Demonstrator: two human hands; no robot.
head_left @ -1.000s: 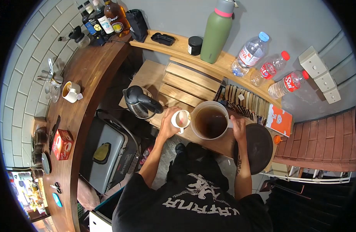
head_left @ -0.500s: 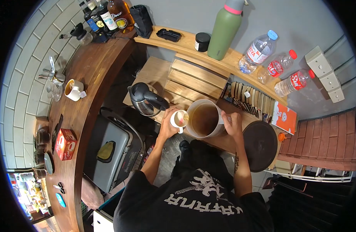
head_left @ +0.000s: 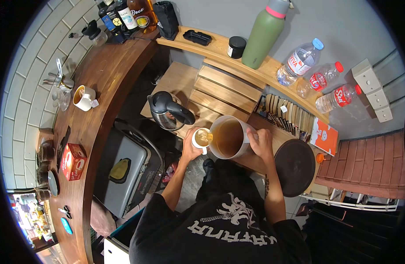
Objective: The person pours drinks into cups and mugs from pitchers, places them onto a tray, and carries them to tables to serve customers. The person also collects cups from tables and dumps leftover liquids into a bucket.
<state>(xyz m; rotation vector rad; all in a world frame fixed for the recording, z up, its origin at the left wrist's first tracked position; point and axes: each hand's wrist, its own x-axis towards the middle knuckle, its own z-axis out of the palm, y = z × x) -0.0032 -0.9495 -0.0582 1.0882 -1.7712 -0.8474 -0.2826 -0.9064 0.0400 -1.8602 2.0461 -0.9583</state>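
A small white cup (head_left: 203,148) is held in my left hand (head_left: 190,146), its fingers wrapped round the far and left side. Brown liquid is streaming into it from a large translucent pitcher (head_left: 243,152), whose lip is tilted over the cup's rim. My right hand (head_left: 261,143) is closed on the pitcher's handle at its right side. Brown liquid (head_left: 227,137) also stands in the pitcher. Just beyond my left hand, a black and steel kettle (head_left: 163,110) sits on the wooden surface.
A dark round tray (head_left: 294,168) lies right of my right forearm. Behind are a slatted wooden rack (head_left: 224,92), a row of books (head_left: 290,116) and a shelf with bottles (head_left: 299,62). On the left counter (head_left: 106,75) stand a white mug (head_left: 84,98) and a red box (head_left: 73,162).
The pitcher has tilted left toward the cup as my right hand moved up and left. Liquid now flows into the cup, which looked nearly empty before. The view has shifted slightly.
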